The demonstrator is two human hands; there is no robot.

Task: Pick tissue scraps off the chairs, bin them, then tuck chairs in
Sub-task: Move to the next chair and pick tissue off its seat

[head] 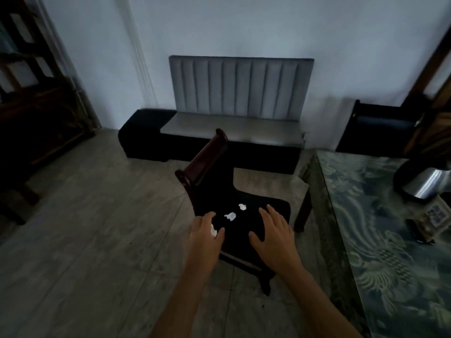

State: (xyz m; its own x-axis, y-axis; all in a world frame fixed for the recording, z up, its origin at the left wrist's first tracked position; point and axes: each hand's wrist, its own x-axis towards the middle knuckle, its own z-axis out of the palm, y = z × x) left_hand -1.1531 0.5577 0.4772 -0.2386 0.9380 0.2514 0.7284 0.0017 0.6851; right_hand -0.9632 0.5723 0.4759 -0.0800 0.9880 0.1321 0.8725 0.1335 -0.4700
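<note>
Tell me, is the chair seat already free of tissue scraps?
No, two white scraps lie on the dark chair seat between the hands.

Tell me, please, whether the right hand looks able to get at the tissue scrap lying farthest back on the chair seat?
Probably yes. The right hand hovers open over the dark chair seat, and the farthest tissue scrap lies just left of its fingertips with nothing between them.

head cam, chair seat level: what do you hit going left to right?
left hand → scrap at its fingers → middle tissue scrap → far tissue scrap → right hand → table edge → kettle
</note>
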